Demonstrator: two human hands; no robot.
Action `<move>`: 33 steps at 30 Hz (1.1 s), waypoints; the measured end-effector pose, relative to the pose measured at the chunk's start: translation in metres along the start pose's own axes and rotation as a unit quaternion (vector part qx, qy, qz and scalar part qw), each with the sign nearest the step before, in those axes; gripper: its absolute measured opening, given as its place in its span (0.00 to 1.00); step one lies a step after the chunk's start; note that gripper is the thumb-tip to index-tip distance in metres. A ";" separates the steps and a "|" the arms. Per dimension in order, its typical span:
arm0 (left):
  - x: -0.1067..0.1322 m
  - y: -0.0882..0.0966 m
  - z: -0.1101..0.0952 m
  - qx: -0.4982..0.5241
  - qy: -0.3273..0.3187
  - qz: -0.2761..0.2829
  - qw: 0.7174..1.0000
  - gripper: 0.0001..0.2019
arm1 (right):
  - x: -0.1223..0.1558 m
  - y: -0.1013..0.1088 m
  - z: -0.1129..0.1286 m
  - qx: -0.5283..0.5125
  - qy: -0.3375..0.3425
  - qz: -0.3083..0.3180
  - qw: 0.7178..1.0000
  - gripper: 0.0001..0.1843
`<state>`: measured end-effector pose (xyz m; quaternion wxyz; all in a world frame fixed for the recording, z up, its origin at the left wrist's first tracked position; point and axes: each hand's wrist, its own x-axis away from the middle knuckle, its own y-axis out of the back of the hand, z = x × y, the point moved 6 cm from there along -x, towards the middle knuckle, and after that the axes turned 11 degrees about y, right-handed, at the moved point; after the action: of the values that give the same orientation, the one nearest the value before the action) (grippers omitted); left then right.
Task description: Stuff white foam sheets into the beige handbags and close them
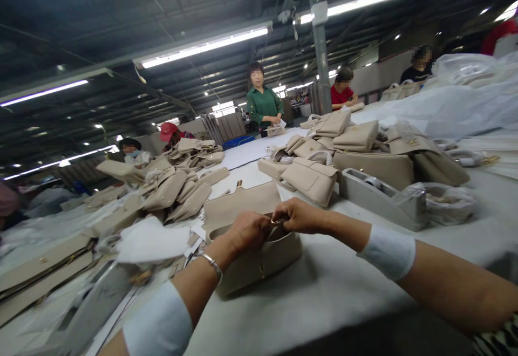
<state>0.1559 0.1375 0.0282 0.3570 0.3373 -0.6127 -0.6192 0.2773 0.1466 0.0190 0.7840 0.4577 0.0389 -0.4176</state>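
A beige handbag (259, 264) stands in front of me on the table, its flap (243, 202) folded back and its mouth open. A small gold clasp part shows on its front. Both hands meet over the opening. My left hand (249, 232) is closed at the bag's inside, with its fingertips mostly hidden. My right hand (297, 216) pinches near a small gold metal piece (275, 221) between the hands; whether it is a zipper pull or a ring, I cannot tell.
Beige bags (311, 178) are heaped beyond my right hand, and another heap (182, 189) lies left. Grey tape dispensers (380, 199) stand at both sides. White sheets (154, 240) lie at left; plastic wrapping (465, 91) covers the far right. Several people (265, 102) are around the table.
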 end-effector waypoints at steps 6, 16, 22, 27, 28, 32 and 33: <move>0.003 -0.002 0.010 0.021 0.000 -0.071 0.997 0.12 | -0.004 -0.001 -0.003 -0.037 0.006 -0.034 0.999 0.22; 0.006 0.015 0.033 0.204 0.070 0.008 0.976 0.15 | 0.001 0.000 0.001 -0.070 -0.034 -0.051 0.996 0.17; 0.025 0.028 0.044 0.051 0.083 0.033 0.995 0.16 | 0.001 -0.002 0.003 -0.105 -0.023 -0.067 0.992 0.16; 0.024 0.018 0.036 -0.040 0.088 0.014 0.995 0.11 | 0.004 -0.001 -0.004 -0.125 -0.003 -0.062 0.990 0.17; 0.024 0.016 0.034 -0.039 0.079 0.006 0.996 0.11 | 0.005 -0.001 -0.007 -0.143 -0.008 -0.063 0.988 0.16; 0.025 0.010 0.033 0.017 0.033 -0.028 0.999 0.09 | 0.007 -0.003 -0.017 -0.232 -0.040 -0.055 0.970 0.14; 0.025 0.010 0.035 0.040 0.031 -0.040 0.998 0.08 | 0.006 -0.003 -0.018 -0.245 -0.046 -0.051 0.967 0.14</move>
<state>0.1134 0.1345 0.0394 0.3370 0.3946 -0.6119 -0.5969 0.2849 0.1562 0.0040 0.8506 0.2293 0.1278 -0.4556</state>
